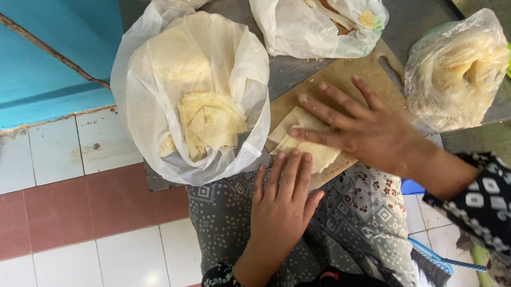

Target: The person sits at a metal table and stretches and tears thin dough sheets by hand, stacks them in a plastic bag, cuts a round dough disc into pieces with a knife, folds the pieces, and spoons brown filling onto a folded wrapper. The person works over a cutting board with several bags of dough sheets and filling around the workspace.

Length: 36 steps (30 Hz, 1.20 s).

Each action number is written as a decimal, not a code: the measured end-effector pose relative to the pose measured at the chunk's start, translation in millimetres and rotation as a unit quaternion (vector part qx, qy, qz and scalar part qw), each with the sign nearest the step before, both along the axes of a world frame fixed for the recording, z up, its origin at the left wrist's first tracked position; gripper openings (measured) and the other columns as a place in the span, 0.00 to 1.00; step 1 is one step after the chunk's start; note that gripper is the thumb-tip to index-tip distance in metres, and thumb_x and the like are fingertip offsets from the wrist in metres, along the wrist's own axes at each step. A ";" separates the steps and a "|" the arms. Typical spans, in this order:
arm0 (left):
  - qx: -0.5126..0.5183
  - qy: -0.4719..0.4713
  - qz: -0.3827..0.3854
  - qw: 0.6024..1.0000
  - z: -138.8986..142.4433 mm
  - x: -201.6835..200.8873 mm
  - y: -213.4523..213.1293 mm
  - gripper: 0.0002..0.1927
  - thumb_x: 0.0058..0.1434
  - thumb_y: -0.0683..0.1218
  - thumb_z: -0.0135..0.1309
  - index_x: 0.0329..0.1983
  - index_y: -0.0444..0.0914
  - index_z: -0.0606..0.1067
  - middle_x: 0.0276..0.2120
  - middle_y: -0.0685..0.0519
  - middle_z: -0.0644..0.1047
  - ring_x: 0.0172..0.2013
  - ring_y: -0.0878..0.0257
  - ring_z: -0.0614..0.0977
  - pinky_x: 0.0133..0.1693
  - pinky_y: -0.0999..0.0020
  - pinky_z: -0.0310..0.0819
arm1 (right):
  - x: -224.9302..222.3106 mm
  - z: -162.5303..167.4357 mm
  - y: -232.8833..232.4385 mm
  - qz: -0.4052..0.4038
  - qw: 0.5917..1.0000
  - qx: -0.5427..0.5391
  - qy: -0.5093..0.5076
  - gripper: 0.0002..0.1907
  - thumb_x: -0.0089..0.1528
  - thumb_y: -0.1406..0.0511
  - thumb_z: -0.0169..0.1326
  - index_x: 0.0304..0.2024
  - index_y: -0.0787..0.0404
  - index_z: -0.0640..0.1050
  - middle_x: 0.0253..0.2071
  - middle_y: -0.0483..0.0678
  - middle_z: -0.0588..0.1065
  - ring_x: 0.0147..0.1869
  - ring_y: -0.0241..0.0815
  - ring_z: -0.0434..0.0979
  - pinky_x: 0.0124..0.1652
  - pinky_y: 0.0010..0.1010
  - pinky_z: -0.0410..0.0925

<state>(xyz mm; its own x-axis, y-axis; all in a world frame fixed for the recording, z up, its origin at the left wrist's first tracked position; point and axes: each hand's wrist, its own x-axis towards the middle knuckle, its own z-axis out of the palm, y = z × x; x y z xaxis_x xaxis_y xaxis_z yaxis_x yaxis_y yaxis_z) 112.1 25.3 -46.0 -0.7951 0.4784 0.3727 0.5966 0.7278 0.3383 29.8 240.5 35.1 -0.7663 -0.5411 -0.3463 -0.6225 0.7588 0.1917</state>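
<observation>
Both hands lie flat, fingers spread apart, gripping nothing. The right hand point(362, 126) and left hand point(282, 204) press a pale, thin folded pastry sheet point(311, 151) on the brown wooden cutting board point(353, 70), beside a white plastic bag of folded pastries point(203, 114).

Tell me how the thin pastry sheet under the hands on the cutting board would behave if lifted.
The pastry sheet looks thin and flat, so it would probably droop rather than stay stiff. Both the left hand and right hand press it, which suggests it curls or shifts easily. It is likely light and may tear at the folds.
</observation>
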 end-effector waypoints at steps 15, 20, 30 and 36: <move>-0.012 0.009 -0.001 1.000 12.6 0.2 -0.1 0.34 0.70 0.60 0.51 0.74 0.39 0.63 0.69 0.49 0.65 0.70 0.51 0.65 0.67 0.46 0.61 | 0.8 -9.0 10.1 -0.063 0.866 -0.484 -0.104 0.42 0.51 0.76 0.51 0.68 0.45 0.69 0.81 0.50 0.45 0.85 0.56 0.41 0.76 0.56 0.41; -0.009 -0.004 -0.010 1.000 13.5 -0.7 -1.0 0.35 0.69 0.59 0.53 0.73 0.38 0.63 0.69 0.48 0.65 0.69 0.49 0.66 0.66 0.46 0.62 | 31.2 -28.8 6.6 -0.075 0.847 -0.503 -0.152 0.46 0.46 0.83 0.48 0.67 0.50 0.71 0.81 0.50 0.47 0.84 0.58 0.35 0.74 0.56 0.40; 0.009 -0.021 -0.029 0.999 16.0 -2.8 -1.6 0.36 0.69 0.56 0.55 0.74 0.35 0.61 0.65 0.42 0.65 0.69 0.46 0.66 0.68 0.52 0.63 | 32.3 -5.7 13.8 -0.100 0.982 -0.159 0.016 0.47 0.54 0.74 0.53 0.73 0.36 0.63 0.81 0.43 0.45 0.81 0.51 0.36 0.71 0.60 0.34; -0.009 -0.026 -0.039 0.999 18.1 -2.5 -2.5 0.36 0.68 0.56 0.55 0.73 0.35 0.61 0.65 0.41 0.64 0.69 0.44 0.65 0.67 0.53 0.64 | 30.0 3.5 10.8 -0.058 0.989 -0.132 0.024 0.46 0.56 0.71 0.53 0.72 0.27 0.60 0.80 0.41 0.43 0.82 0.50 0.36 0.72 0.57 0.35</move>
<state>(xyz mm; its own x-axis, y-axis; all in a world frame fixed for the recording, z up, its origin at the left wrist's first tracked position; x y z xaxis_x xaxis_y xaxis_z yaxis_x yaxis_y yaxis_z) 109.6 22.9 -27.9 -0.7730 0.5464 0.3222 0.6338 0.6862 0.3570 59.7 251.3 38.6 -0.8409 -0.5151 -0.1659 -0.5231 0.8523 0.0050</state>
